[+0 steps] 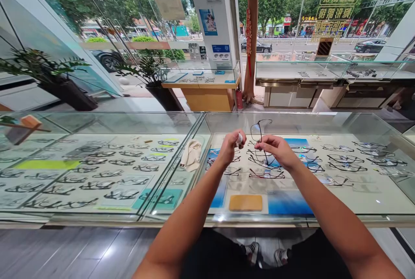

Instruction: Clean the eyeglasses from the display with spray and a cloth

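Above the glass counter, my right hand (pixel 275 150) pinches a pair of eyeglasses (pixel 256 132) with thin dark frames, held up on edge. Just left of it, my left hand (pixel 231 142) is closed around a small white object (pixel 240 138), perhaps a little bottle; most of it is hidden by the fingers. The two hands are close together but apart. A crumpled beige cloth (pixel 191 154) lies on the counter to the left of my left hand. Beneath my hands, several eyeglasses (pixel 266 174) rest in rows inside the display case (pixel 372 192).
Another glass case (pixel 106 222) with several eyeglasses joins on the left. Inside the case before me lies an orange-yellow case (pixel 245 203). Farther off stand a wooden display counter (pixel 207 99), a potted plant (pixel 162 93) and a wooden post (pixel 251 45).
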`<state>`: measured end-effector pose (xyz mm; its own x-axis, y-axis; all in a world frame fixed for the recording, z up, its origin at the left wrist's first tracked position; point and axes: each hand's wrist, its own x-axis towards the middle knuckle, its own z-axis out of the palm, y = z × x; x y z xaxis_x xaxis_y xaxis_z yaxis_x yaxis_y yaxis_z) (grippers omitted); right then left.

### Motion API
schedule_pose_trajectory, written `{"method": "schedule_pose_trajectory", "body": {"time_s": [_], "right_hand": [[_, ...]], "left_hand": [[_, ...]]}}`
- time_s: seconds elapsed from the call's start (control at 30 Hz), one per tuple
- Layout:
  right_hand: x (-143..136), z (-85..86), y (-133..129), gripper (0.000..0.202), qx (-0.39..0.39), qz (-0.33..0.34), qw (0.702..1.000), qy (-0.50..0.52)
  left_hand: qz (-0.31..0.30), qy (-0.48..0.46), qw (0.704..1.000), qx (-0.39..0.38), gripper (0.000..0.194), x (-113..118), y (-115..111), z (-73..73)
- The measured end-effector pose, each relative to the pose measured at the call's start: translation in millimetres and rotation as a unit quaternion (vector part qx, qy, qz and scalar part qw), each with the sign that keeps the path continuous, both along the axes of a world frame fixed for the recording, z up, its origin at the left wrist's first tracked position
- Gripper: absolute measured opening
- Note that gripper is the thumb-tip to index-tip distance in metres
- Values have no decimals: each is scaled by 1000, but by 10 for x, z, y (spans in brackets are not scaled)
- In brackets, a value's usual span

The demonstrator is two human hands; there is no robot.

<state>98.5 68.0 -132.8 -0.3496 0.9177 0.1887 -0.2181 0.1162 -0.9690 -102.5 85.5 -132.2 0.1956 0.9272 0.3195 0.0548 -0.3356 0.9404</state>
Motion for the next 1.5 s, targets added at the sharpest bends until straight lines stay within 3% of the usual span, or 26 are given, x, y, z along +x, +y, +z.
{"method": "schedule_pose_trajectory", "body": {"time_s": [0.3,0.8,1.03,1.27,1.37,1.5], "right_hand": [[-75,-14,-62,44,0,31,999,-24],[-87,-54,-34,47,61,0,995,-76],[-79,-21,-45,45,61,-4,996,-59],[-17,-9,29,47,8,-88,995,42],[-26,2,24,47,11,-80,996,47],[-51,0,13,45,19,-75,996,53]], "left_hand": [[39,64,996,55,65,46,10,-102],[96,123,985,79,45,25,43,-158],[85,136,983,91,41,30,33,-150],[27,218,967,126,43,88,-47,-158],[-2,247,957,149,40,118,-68,-176],[12,240,961,140,44,123,-70,-180]]}}
